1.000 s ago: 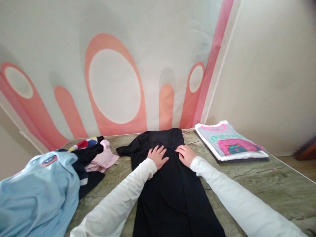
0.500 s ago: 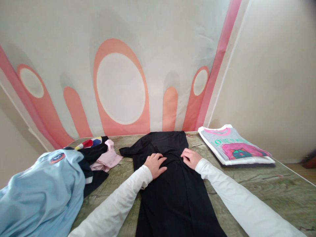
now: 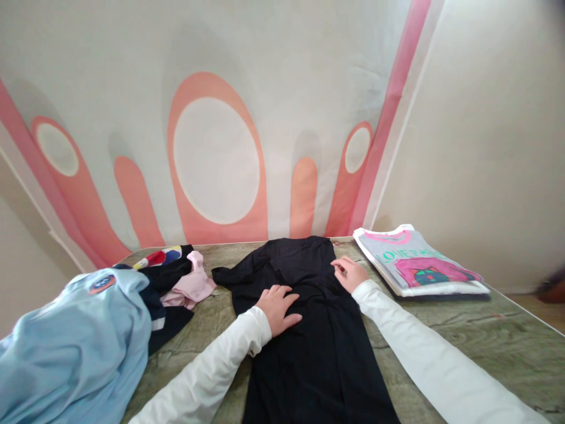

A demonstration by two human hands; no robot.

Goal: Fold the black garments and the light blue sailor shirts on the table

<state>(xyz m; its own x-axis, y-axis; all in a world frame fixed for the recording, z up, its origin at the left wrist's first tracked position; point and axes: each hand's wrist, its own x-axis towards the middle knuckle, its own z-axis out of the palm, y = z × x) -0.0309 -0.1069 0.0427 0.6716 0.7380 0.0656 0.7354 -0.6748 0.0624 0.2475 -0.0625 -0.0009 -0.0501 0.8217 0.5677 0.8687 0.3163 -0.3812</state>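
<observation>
A black garment (image 3: 309, 330) lies lengthwise down the middle of a wood-grain table (image 3: 463, 330). My left hand (image 3: 279, 307) rests flat on its middle with the fingers spread, open. My right hand (image 3: 351, 273) sits at the garment's right edge near the top, its fingers curled and pressed on the black cloth. Both arms wear white long sleeves.
A heap of clothes fills the left: a light blue shirt (image 3: 75, 341), a pink piece (image 3: 192, 288) and a dark piece with coloured patches (image 3: 163, 259). A folded stack topped by a grey and pink printed T-shirt (image 3: 419, 262) lies at the right. A patterned backdrop stands behind the table.
My left hand has slid down the garment toward me. My right hand has moved right and farther up, to the garment's edge.
</observation>
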